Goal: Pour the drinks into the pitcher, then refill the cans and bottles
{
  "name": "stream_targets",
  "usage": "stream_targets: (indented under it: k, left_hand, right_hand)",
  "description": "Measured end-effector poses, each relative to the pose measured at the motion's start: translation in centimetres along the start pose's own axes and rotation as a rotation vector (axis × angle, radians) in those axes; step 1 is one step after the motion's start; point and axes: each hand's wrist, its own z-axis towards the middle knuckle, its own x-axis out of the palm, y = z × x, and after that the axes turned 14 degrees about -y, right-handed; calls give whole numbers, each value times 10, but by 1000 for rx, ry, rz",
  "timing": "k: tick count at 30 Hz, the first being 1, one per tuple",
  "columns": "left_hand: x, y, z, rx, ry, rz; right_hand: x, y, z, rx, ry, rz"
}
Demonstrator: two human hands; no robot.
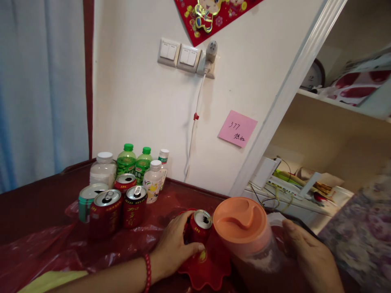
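My left hand point(175, 244), with a red bead bracelet at the wrist, curls around a small red drink can point(200, 232) with an opened top. Its thumb lies across the front of the can and the fingers pass behind it. Beneath the can is a red dish point(210, 264) with a wavy rim. On the right, my right hand point(311, 252) grips the handle of a clear pitcher point(265, 254) with an orange lid point(240, 219). The pitcher is close beside the can; whether they touch I cannot tell. Its lower part is dim.
Red cans point(105, 213) and a green can point(88, 199) stand at the left, before green-capped bottles point(126, 160) and white-capped bottles point(152, 183). Red plastic film point(39, 244) covers the table's left part. A white cord point(192, 138) hangs from the wall socket. Shelves are at right.
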Motion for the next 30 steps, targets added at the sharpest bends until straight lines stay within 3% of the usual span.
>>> stream_targets:
  k: [5,21,30]
  left_hand:
    - [-1,-1,0,10,0,-13]
    - [-1,1,-1,16,-3,-7]
    - [0,2,0,24,-13,-7]
  right_hand:
    - [-1,-1,1,-64,11,-13]
    - [0,8,-3,-65,-30,-40]
    - [1,0,-2,1,0,27]
